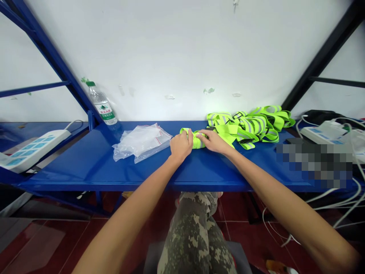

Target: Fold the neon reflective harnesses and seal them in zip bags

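Hi-vis vest point(195, 140), rolled on the blue steel shelf point(137, 177), sits under the left hand point(181, 145), fingers curled over it, and the right hand point(213, 140), fingers lying along its top. More vests point(251, 125) lie beside them; farther off, a water bottle point(102, 104) has a green label point(106, 112) too small to read.

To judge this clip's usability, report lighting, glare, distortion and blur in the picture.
Head view: wide-angle distortion bows the long blue metal shelf and splays its uprights; glare brightens the white painted wall just above the neon-yellow reflective straps; a pixelated mosaic block hides the shelf's right end; the left hand and right hand show no motion blur.
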Demonstrator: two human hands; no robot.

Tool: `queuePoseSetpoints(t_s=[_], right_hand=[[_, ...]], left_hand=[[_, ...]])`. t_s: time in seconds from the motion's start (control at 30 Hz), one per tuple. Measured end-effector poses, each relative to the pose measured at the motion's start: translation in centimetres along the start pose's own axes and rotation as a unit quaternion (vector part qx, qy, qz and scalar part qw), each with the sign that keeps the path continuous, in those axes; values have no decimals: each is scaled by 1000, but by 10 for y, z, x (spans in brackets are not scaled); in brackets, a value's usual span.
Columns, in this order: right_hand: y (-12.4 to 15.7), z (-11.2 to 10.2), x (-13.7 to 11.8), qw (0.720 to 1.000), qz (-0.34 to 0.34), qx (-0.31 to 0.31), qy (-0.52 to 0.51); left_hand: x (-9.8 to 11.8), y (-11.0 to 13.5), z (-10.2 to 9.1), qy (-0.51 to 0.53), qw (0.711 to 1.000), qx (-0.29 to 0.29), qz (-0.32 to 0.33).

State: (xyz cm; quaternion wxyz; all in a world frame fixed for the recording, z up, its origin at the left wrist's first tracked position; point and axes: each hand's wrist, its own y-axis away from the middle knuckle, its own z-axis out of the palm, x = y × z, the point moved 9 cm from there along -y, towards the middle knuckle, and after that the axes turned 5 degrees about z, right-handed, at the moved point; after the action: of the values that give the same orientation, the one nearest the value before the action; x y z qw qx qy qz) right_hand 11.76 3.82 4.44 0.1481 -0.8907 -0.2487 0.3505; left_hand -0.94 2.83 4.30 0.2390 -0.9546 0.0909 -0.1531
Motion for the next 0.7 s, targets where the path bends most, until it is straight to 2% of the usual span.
queuePoseSetpoints(t_s=[0.17, 0.37, 0.53, 0.7], right_hand=[[-5, 3, 7, 999, 19, 22, -15], [0, 1, 10, 995, 8, 99, 22], [16, 14, -7, 992, -62, 41, 97], [28, 20, -19, 978, -112, -12, 176]], left_hand=[[-6, -2, 2, 19, 999, -8, -31], [-19, -12, 14, 121, 990, -24, -69], [-25, -22, 27, 148, 986, -21, -74], [-27, -22, 27, 136, 987, -3, -91]])
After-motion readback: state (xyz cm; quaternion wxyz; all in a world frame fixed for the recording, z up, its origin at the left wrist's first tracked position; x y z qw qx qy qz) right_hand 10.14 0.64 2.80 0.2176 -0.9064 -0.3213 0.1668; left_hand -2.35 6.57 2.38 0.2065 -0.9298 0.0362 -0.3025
